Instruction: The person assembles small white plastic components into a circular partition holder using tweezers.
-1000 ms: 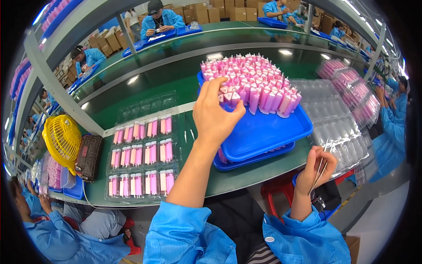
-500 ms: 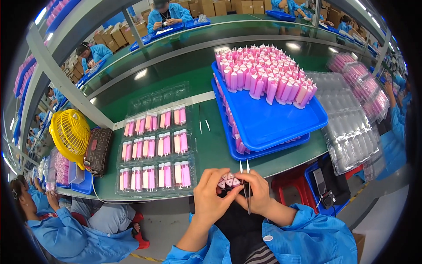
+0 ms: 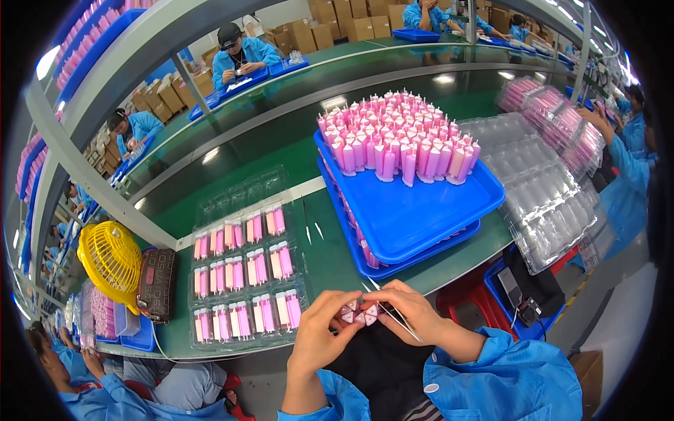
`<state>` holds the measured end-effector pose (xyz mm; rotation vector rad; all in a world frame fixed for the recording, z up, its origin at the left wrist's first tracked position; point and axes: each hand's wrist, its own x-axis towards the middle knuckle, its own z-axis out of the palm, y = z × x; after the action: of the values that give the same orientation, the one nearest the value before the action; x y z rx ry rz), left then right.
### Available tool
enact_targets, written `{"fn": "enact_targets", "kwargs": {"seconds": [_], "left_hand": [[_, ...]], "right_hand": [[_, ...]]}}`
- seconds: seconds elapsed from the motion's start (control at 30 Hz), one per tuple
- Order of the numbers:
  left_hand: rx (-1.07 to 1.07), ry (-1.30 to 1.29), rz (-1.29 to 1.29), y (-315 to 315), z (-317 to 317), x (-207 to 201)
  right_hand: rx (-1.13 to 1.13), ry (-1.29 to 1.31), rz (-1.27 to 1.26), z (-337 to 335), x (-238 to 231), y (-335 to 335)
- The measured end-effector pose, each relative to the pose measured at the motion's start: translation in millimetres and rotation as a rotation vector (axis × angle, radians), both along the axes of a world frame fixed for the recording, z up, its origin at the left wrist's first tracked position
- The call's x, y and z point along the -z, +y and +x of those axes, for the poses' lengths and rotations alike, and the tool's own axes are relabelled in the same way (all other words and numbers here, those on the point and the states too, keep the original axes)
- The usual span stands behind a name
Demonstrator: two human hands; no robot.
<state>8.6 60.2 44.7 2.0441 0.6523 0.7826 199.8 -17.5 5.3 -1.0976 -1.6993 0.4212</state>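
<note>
Left hand (image 3: 319,333) on my feed, and its fingers are curled around a cluster of pink pieces (image 3: 358,313), pale triangular ends up! Opposite it, the right hand (image 3: 414,312) has its fingers drawn in narrow, gripping metal tweezers (image 3: 399,319), fingertips right up at the cluster's other side. So I have the cluster between both sets of fingers, near the close edge of the green table (image 3: 337,263). Tweezer tips point up and away past it, slightly parted; whether they touch a piece, I can't tell.

Beyond the fingers, one blue tray (image 3: 428,217) sits on another, and standing pink tubes (image 3: 393,151) crowd its far half. Left of the left fingers I see a clear blister tray (image 3: 242,186) with pink-and-cream pieces (image 3: 263,266) in three rows; farther left, a yellow fan (image 3: 112,263). Out right, beyond the right fingers: clear plastic trays (image 3: 537,196), overlapping the table edge.
</note>
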Motion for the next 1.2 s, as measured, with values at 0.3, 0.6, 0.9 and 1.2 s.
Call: {"fn": "enact_targets", "kwargs": {"seconds": [0.3,0.6,0.9,1.2], "left_hand": [[-0.038,-0.079,-0.023,-3,6,8],[-0.047,-0.014,0.202,-5,9,13],[-0.083,-0.648,-0.845,-20,11,13],[-0.546,-0.014,1.026,-34,0,30]], "right_hand": [[0.134,-0.039,0.069,-11,17,5],[0.222,-0.052,0.104,-14,16,3],[0.05,0.258,0.2,-15,21,-4],[-0.085,0.567,0.01,-17,8,-16]]}}
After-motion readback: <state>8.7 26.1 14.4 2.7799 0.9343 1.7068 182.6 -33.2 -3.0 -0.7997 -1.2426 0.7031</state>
